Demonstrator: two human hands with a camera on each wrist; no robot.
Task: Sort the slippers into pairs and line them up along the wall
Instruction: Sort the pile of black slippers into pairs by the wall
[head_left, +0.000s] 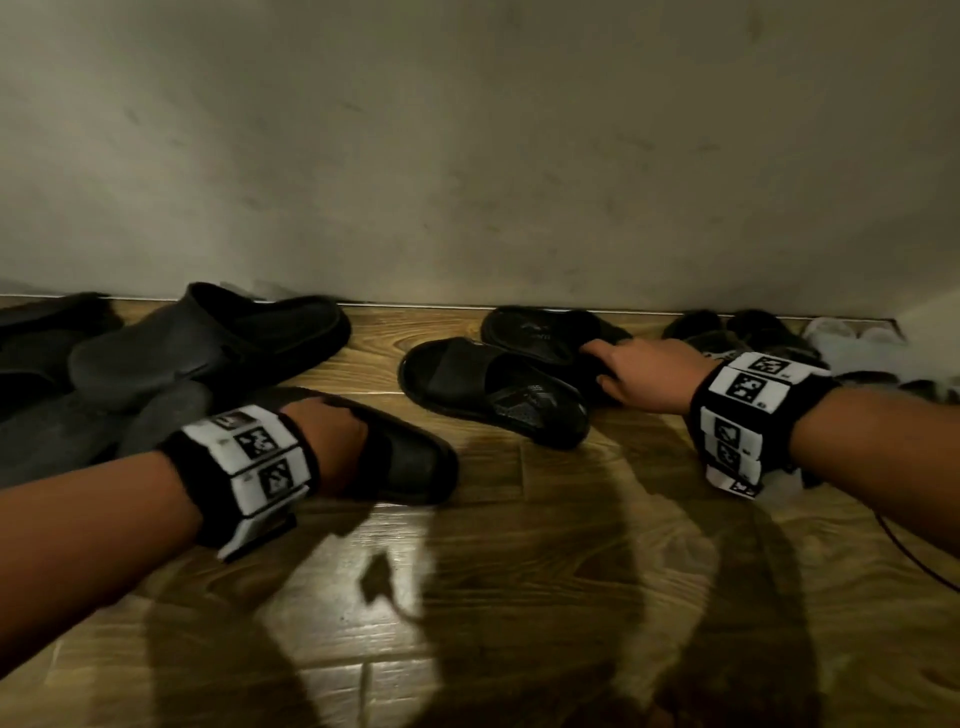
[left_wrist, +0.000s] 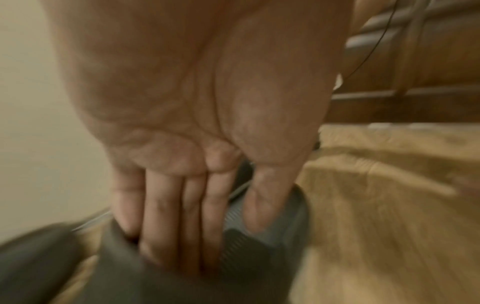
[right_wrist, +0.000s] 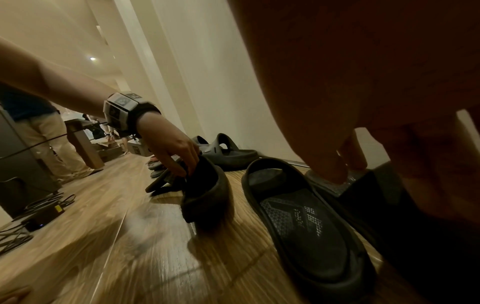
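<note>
My left hand (head_left: 332, 431) grips a black slide slipper (head_left: 410, 457) by its strap. In the left wrist view the fingers (left_wrist: 182, 216) are tucked under the strap and the thumb lies outside it. In the right wrist view that slipper (right_wrist: 207, 193) hangs tilted, with its heel off the wooden floor. A matching black slide with a patterned insole (head_left: 493, 389) (right_wrist: 306, 230) lies flat between my hands. My right hand (head_left: 644, 371) holds the strap of another black slipper (head_left: 540, 332) by the wall. Its fingers (right_wrist: 335, 166) reach down behind the strap (right_wrist: 371, 195).
Several dark grey clogs (head_left: 197, 343) are piled at the left against the wall (head_left: 467, 156). More dark slippers (head_left: 727, 332) and pale ones (head_left: 852, 338) line the wall at the right. Cables and a power adapter (right_wrist: 44, 216) lie on the floor behind, near a standing person (right_wrist: 52, 133).
</note>
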